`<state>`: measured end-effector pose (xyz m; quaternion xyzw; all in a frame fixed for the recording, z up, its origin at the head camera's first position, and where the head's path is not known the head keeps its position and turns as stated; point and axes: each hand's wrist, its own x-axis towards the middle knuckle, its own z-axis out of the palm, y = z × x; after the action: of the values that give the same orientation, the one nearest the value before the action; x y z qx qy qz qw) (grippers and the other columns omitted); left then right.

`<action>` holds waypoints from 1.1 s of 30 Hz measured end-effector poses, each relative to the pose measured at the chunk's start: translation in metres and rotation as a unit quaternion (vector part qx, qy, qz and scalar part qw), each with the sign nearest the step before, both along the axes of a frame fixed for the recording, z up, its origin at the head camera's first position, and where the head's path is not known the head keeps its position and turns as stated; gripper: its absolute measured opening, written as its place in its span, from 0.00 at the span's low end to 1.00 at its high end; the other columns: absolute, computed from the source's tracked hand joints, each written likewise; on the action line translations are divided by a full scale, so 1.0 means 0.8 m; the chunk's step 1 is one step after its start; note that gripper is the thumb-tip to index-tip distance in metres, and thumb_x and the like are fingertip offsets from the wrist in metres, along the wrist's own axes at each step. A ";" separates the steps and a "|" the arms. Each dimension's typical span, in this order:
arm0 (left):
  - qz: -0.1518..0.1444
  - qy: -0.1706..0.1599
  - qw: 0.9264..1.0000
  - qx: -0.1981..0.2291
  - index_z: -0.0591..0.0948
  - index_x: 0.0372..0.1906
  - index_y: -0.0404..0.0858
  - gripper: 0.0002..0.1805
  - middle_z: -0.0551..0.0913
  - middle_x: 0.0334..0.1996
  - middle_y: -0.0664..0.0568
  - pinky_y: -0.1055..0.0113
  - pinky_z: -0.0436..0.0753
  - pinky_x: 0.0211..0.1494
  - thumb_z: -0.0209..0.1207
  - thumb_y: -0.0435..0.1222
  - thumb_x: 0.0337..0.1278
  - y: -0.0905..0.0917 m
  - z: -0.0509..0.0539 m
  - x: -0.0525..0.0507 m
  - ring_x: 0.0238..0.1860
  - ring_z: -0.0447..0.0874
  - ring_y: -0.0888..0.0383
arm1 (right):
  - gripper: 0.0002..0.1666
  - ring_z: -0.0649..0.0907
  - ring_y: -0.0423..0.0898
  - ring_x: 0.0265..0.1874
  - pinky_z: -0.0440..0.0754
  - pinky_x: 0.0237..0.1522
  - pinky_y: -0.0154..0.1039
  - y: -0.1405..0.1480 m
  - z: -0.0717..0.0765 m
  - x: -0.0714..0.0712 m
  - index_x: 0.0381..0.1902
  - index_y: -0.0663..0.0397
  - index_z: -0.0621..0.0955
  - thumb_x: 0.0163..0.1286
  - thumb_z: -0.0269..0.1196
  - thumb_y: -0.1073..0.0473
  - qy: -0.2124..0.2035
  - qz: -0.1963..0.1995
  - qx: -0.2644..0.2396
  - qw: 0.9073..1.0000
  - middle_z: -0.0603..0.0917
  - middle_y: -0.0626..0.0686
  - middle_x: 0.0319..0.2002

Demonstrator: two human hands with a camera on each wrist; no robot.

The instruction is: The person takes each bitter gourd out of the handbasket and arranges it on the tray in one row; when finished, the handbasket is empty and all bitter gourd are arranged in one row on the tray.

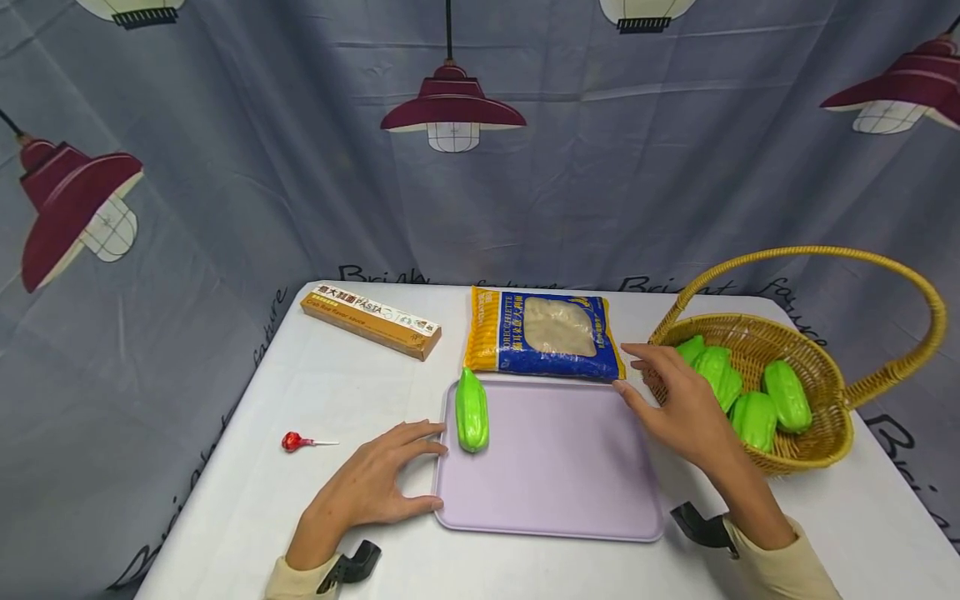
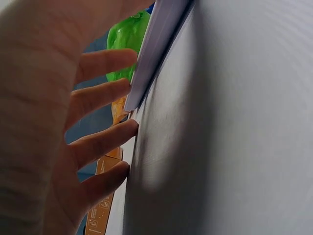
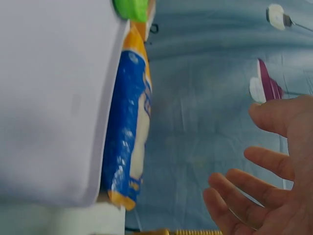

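In the head view, a pale purple tray [image 1: 555, 467] lies on the white table. One green fruit with ridged sides, like a star fruit [image 1: 472, 412], rests at its left end. My left hand [image 1: 375, 479] has its fingers spread at the tray's left edge; in the left wrist view fingertips [image 2: 122, 88] meet the tray rim [image 2: 151, 58]. Over the tray's far right corner hovers my right hand [image 1: 678, 408], fingers apart and nothing between them. It is nearest the blue and yellow pasta bag [image 1: 558, 329] and the wicker basket [image 1: 832, 442], which holds several similar green fruits [image 1: 787, 396].
A brown and white pasta box [image 1: 371, 321] lies at the back left of the table. Left of my left hand is a red lollipop [image 1: 294, 442]. The basket's tall handle [image 1: 911, 275] arches up at the right. A grey curtain [image 1: 555, 192] hangs behind the table.
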<state>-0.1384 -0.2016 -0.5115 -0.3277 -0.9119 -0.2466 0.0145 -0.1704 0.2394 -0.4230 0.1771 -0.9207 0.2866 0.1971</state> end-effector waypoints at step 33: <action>-0.001 0.024 1.000 -0.006 0.87 0.59 0.57 0.30 0.76 0.76 0.63 0.53 0.79 0.75 0.73 0.65 0.55 0.000 0.000 0.000 0.75 0.74 0.58 | 0.31 0.82 0.68 0.54 0.79 0.42 0.30 0.121 -0.009 -0.001 0.70 0.60 0.80 0.74 0.72 0.54 -0.042 -0.156 0.010 0.987 0.79 0.71 0.63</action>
<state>-0.1384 -0.2014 -0.5112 -0.3346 -0.9124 -0.2332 0.0342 -0.1716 0.3364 -0.4302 0.0208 -0.9472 0.2502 0.1993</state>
